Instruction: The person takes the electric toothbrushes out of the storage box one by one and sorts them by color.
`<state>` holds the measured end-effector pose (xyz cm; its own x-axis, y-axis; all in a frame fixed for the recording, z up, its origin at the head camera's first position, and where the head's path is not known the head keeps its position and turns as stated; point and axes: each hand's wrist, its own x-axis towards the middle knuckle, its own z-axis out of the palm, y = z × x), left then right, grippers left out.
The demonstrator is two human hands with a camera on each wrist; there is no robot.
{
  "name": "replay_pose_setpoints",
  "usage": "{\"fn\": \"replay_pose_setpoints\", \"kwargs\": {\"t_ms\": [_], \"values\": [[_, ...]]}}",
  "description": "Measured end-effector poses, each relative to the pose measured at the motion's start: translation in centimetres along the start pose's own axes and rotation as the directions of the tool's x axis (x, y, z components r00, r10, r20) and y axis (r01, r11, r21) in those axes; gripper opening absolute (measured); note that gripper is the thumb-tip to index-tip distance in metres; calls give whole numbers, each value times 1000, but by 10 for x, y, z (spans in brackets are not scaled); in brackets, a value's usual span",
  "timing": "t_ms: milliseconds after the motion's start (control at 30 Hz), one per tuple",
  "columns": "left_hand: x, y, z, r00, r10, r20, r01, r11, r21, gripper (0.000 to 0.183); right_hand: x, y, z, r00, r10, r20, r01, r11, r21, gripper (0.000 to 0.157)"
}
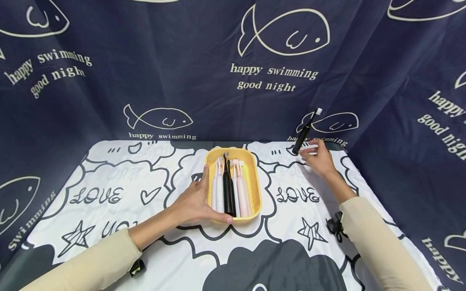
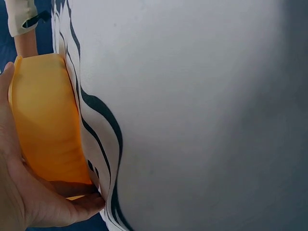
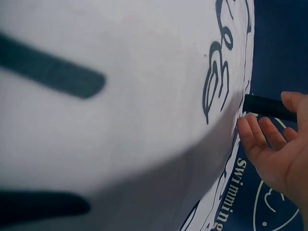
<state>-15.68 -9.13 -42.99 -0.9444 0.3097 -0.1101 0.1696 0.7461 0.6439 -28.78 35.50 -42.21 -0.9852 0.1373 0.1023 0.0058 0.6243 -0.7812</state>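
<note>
My left hand [image 1: 194, 204] holds the yellow tray [image 1: 257, 194] at its near left corner, fingers along the left side and thumb across the front rim. Inside lie several electric toothbrushes side by side: a black one [image 1: 228, 194], white ones [image 1: 219, 194] and a pink one [image 1: 243, 194], heads toward the far end. To the right, another black toothbrush [image 1: 303, 135] stands upright on its base near the table's back edge, white head up. My right hand [image 1: 318, 158] is at its lower handle [image 3: 269, 107], fingers extended and spread, the thumb overlapping the handle in the right wrist view.
A white cloth with black cartoon drawings covers the table [image 1: 127, 218]. Dark blue curtains [image 1: 204, 81] with fish prints hang right behind it and along both sides. Camera straps [image 1: 336, 226] sit on the wrists.
</note>
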Motion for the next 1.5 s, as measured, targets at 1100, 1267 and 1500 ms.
{"fn": "replay_pose_setpoints", "kwargs": {"t_ms": [1100, 1267, 1500], "values": [[1, 1, 1, 1000, -5, -1, 5, 1000, -10, 183, -23, -18, 26, 985, -67, 159, 75, 996, -43, 56], [2, 0, 1, 1000, -4, -5, 4, 1000, -1, 183, -25, -26, 33, 980, -84, 182, 86, 996, -7, 56], [1, 0, 0, 1000, 4, -8, -4, 1000, 1, 183, -29, -37, 42, 977, -89, 196, 81, 996, 48, 58]]}}
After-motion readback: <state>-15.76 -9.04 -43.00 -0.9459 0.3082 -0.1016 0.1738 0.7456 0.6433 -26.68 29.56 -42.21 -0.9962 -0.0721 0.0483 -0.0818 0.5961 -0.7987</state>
